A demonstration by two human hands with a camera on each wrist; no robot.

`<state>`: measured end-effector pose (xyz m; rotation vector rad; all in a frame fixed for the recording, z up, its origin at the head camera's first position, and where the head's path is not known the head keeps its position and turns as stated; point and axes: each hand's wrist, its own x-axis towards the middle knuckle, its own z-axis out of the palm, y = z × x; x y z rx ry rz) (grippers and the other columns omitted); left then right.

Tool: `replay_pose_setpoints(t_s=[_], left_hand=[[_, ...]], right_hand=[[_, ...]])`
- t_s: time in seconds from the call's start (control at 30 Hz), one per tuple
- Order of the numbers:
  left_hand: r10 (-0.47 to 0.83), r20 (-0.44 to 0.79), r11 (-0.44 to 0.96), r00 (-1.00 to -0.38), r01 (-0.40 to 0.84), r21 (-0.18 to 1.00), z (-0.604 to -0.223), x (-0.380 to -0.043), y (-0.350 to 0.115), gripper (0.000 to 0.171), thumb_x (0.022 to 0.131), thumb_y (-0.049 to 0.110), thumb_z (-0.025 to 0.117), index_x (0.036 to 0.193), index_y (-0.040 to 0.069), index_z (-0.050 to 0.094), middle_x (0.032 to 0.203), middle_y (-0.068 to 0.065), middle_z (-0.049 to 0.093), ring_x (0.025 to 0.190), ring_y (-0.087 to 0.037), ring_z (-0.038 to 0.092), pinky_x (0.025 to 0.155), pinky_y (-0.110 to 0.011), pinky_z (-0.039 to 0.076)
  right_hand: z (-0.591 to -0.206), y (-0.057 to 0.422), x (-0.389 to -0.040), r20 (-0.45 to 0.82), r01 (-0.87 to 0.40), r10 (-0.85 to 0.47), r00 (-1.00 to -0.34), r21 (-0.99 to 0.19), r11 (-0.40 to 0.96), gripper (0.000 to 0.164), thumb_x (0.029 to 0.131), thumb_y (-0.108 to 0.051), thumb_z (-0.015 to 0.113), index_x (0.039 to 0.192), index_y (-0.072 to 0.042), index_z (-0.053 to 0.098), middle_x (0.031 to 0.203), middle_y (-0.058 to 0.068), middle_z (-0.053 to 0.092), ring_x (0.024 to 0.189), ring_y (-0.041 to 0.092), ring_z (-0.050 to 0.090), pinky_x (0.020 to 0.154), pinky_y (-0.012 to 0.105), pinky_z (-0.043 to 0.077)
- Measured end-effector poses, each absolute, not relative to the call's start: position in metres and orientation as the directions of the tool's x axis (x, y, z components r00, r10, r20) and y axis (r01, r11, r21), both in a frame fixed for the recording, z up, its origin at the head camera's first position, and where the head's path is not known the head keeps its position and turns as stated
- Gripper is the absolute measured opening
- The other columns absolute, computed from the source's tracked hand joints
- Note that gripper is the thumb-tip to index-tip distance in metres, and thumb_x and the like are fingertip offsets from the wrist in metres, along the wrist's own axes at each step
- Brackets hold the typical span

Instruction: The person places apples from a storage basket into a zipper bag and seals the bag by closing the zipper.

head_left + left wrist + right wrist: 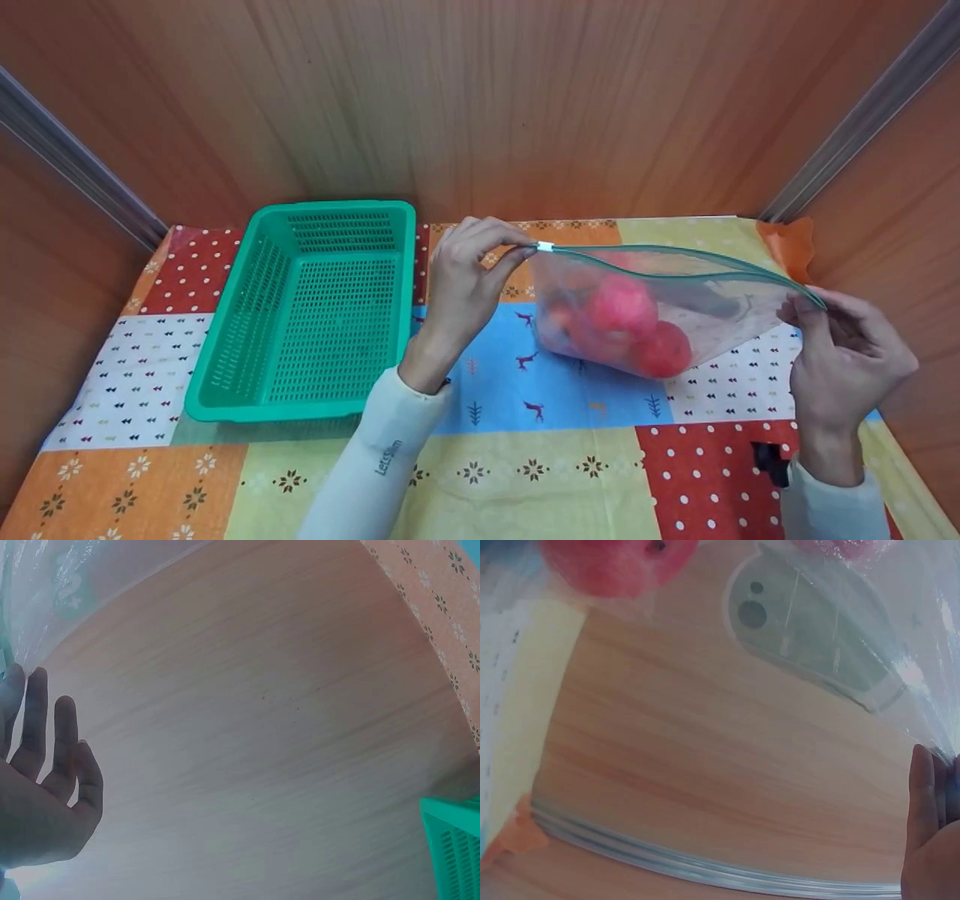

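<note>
A clear zip bag [724, 326] with a green zip edge hangs between both hands, its two top edges parted along the middle. Several red round fruits [622, 304] sit in its lower left; their exact kind is blurred by the plastic. My left hand [469, 274] pinches the left end of the zip at a small white slider [545, 246]. At the opposite end, my right hand [847, 360] grips the bag's upper corner between thumb and fingers. A green print [810, 630] shows on the plastic in the right wrist view. Left fingertips touch the bag in the left wrist view.
A green plastic basket [300, 415] with slotted walls stands left of the bag on a patchwork-print tablecloth [510, 457]. Wood-grain panels [480, 97] rise behind and on both sides. An orange piece [791, 244] lies at the back right corner.
</note>
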<state>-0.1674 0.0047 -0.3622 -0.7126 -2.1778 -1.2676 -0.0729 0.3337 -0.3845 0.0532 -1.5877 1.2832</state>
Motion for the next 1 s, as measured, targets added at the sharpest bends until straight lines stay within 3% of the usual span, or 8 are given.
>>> replay_pose_setpoints(t_s=[0.27,0.6,0.83,1.0], left_hand=[[0.165,0.661,0.365,-0.732,0.668,0.648,-0.354,-0.164,-0.005,0.013,0.093,0.017,0.082,0.103,0.008,0.083,0.097,-0.003,0.079,0.099,-0.019,0.066,0.097,-0.046,0.045],[0.147,0.658,0.333,-0.739,0.663,0.67,-0.351,-0.16,-0.011,0.013,0.093,0.015,0.082,0.103,0.007,0.082,0.098,-0.005,0.079,0.1,-0.02,0.067,0.1,-0.049,0.043],[0.139,0.662,0.314,-0.737,0.667,0.676,-0.346,-0.159,-0.016,0.012,0.093,0.013,0.082,0.103,0.006,0.082,0.097,-0.005,0.079,0.095,-0.019,0.067,0.091,-0.042,0.043],[0.14,0.643,0.294,-0.753,0.652,0.699,-0.344,-0.158,-0.021,0.012,0.093,0.012,0.082,0.103,0.005,0.082,0.098,-0.005,0.079,0.099,-0.018,0.068,0.093,-0.041,0.044]], right_hand=[[-0.373,0.328,-0.079,0.704,-0.635,0.547,-0.453,-0.685,0.357,0.019,0.089,0.015,0.076,0.098,0.028,0.067,0.086,0.014,0.079,0.075,0.013,0.077,0.076,0.021,0.061],[-0.37,0.33,-0.082,0.708,-0.598,0.518,-0.481,-0.696,0.397,0.016,0.089,0.016,0.074,0.1,0.025,0.069,0.092,0.01,0.081,0.077,0.01,0.078,0.076,0.02,0.061],[-0.371,0.331,-0.085,0.714,-0.579,0.477,-0.513,-0.698,0.421,0.017,0.09,0.015,0.074,0.105,0.023,0.07,0.096,0.007,0.081,0.082,0.01,0.078,0.077,0.019,0.06],[-0.369,0.33,-0.089,0.723,-0.565,0.441,-0.532,-0.691,0.451,0.019,0.09,0.014,0.075,0.107,0.021,0.072,0.1,0.006,0.081,0.086,0.009,0.078,0.078,0.018,0.059]])
